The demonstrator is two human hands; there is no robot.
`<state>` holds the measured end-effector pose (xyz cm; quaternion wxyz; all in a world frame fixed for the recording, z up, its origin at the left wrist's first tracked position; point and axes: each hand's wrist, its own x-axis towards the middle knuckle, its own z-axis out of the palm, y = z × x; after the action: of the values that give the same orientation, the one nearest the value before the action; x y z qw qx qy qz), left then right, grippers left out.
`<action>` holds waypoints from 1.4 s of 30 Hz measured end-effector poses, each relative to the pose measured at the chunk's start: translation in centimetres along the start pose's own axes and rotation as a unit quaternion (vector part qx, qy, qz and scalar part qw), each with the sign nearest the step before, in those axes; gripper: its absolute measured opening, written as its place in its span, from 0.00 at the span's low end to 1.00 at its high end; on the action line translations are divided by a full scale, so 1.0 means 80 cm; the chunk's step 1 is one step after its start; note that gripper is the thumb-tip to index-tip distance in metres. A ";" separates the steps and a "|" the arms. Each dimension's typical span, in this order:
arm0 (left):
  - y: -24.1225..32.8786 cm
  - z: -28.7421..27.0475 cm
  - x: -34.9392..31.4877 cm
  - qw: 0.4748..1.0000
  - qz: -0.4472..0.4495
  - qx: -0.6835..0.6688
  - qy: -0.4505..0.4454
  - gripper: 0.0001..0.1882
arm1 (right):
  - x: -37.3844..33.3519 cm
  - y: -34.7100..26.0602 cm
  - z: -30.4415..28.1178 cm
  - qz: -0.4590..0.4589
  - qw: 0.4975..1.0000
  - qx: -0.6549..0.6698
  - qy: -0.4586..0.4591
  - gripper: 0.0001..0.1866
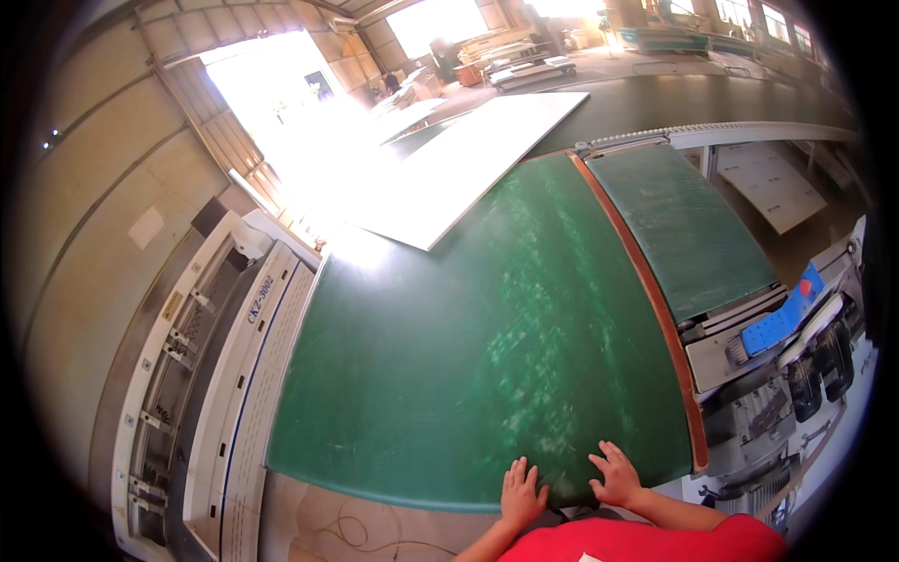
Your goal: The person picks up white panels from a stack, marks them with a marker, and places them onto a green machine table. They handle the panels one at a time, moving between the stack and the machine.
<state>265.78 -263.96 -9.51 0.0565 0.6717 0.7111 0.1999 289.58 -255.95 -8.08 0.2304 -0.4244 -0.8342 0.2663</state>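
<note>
My left hand [521, 493] and my right hand [616, 476] lie flat, fingers spread, on the near edge of a wide green conveyor belt [468, 337]. Neither hand holds anything. A large white panel [459, 169] lies on the belt at the far end, well away from both hands. My red sleeves show at the bottom edge.
A white machine housing [243, 375] with rails runs along the belt's left side. An orange strip [655, 309] borders the belt on the right, beside a second narrower green belt [684, 225]. A blue part [782, 318] and machine gear sit at the right. Stacked boards stand far back.
</note>
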 end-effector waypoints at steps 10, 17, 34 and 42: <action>-0.007 0.011 -0.020 1.000 0.011 0.022 -0.015 0.28 | -0.018 -0.014 0.004 -0.035 0.998 0.051 -0.028 0.27; -0.024 -0.012 -0.013 0.996 0.078 -0.005 -0.046 0.29 | -0.027 -0.036 0.014 0.003 0.996 0.067 -0.051 0.24; -0.187 -0.076 -0.040 0.991 0.128 -0.022 -0.015 0.22 | -0.005 -0.212 0.125 0.046 0.991 0.105 -0.062 0.22; -0.250 -0.089 -0.037 0.991 0.135 -0.021 0.012 0.21 | -0.015 -0.251 0.149 0.098 0.986 0.100 -0.085 0.23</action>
<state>244.90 -268.69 -10.75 0.0341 0.7577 0.6103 0.2285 271.19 -269.96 -4.41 0.1726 -0.4548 -0.7743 0.4049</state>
